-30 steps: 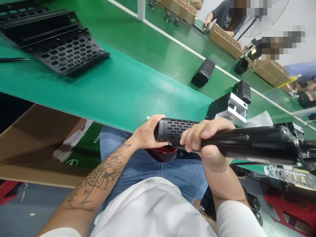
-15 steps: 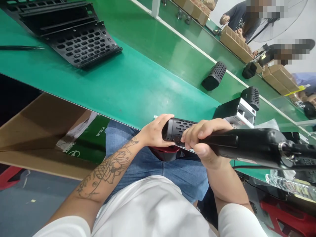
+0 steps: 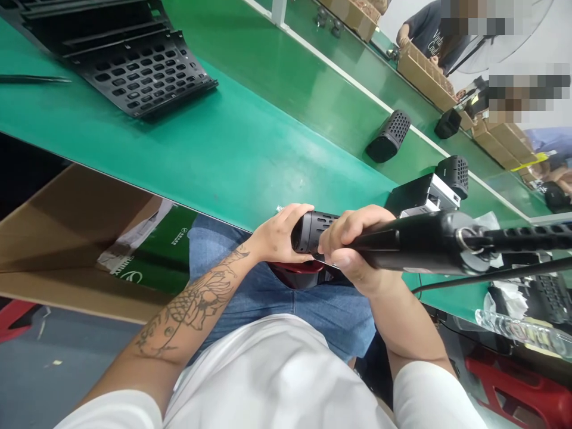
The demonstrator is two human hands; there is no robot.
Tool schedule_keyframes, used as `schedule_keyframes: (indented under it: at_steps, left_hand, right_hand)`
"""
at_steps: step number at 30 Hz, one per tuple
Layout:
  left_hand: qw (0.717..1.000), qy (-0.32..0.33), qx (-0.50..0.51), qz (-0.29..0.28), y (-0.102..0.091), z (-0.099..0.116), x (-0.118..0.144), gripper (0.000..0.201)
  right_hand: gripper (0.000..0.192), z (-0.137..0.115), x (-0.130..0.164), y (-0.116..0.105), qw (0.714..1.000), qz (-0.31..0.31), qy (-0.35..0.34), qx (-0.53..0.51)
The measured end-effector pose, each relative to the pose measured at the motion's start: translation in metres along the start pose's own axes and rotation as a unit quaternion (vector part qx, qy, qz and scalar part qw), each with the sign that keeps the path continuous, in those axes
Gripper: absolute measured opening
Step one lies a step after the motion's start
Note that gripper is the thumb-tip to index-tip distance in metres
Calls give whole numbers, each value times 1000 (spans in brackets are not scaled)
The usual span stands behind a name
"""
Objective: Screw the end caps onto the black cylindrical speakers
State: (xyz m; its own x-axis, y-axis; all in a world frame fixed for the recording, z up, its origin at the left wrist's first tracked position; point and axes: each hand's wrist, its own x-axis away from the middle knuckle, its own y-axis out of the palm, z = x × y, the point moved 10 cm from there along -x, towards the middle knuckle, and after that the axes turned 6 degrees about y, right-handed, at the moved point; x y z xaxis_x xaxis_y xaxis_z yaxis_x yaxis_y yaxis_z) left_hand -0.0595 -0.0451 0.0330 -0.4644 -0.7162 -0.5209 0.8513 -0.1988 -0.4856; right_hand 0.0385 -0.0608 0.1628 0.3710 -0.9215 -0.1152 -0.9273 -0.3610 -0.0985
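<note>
At the near edge of the green table, my left hand point(image 3: 282, 233) is closed around one end of a black cylindrical housing with slotted holes point(image 3: 316, 229), like a small speaker. My right hand point(image 3: 357, 241) grips a black electric screwdriver point(image 3: 411, 243), whose body points away to the right with a metal ring and cord at its end. The screwdriver's tip is hidden behind my right fingers, close to the housing, so I cannot tell whether it touches. Part of the housing is also covered by those fingers.
Black perforated panels point(image 3: 147, 77) lie at the upper left of the green table point(image 3: 232, 161). A similar black housing point(image 3: 388, 136) stands on the green surface beyond. Right of my hands are a black and silver box point(image 3: 417, 193) and a plastic bottle point(image 3: 522, 333). An open carton point(image 3: 80, 220) sits below left.
The screwdriver and my right hand have shifted slightly left and up, and its rear end has swung upward in view. My left hand still holds the housing in nearly the same place.
</note>
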Motion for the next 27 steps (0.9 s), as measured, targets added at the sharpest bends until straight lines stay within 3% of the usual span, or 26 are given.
schedule_keyframes:
  at_steps: [5,14,19,22,24,27]
  left_hand:
    - [1000,-10,2,-2,0,-2,0,95]
    - [999,-27,-38,2,1,-10,4,100]
    - [993,-13,-113,28,-2,2,8,99]
    - [969,-15,-220,108,-1,23,30,107]
    - [955,-48,-249,153,8,35,56,116]
    - [960,-19,-224,167,38,60,90,113]
  right_hand:
    - [44,-5,0,10,998,-29,-42,-29]
    - [48,3,1,9,999,-29,-43,-13]
    - [37,-26,11,-1,993,11,-114,-39]
    - [29,-58,30,-47,977,99,-182,-61]
    - [27,-69,47,-100,956,217,-193,-28]
    - [20,-67,78,-191,883,426,-174,94]
